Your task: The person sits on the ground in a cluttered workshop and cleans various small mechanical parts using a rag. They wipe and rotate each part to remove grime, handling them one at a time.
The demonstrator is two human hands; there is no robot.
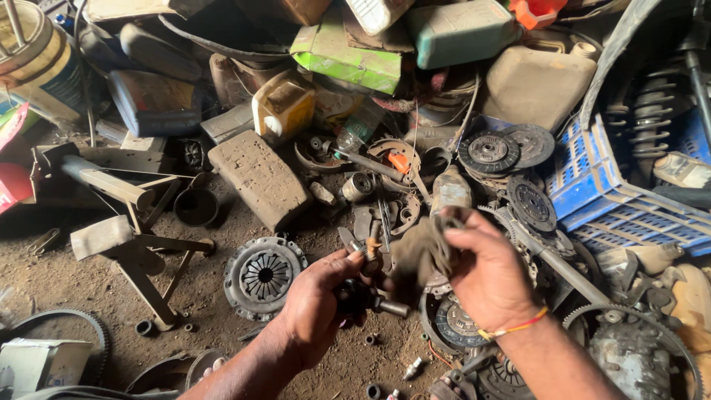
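Metal part: a small dark, greasy shaft-like piece [364, 295] is sitting in the left hand [318, 307], low in the middle of the scene, above the dirt floor [67, 281].
Long axis: the piece is lying roughly left to right, its pale cylindrical end [392, 307] poking out rightward past the left hand's fingers, toward the right hand.
Left grip: the fingers are curling closed around the dark body of the part, clamping it from the near-left side.
Right grip: the right hand [489, 278], wearing an orange-and-yellow thread at the wrist, is pinching a grimy brown rag [424, 250] between thumb and fingers, closed on the cloth.
Key relation: the rag is hanging just right of and slightly farther than the part, its lower folds appearing to touch the part's exposed end; the right hand is the nearer one to that free end.
Nearby on the floor: a round clutch pressure plate [264, 277] is lying just left of the left hand, and clutch discs [489, 152] are resting farther right beside a blue plastic crate [592, 185].
Far side: a yellow jerrycan [284, 107] is standing among the piled scrap.
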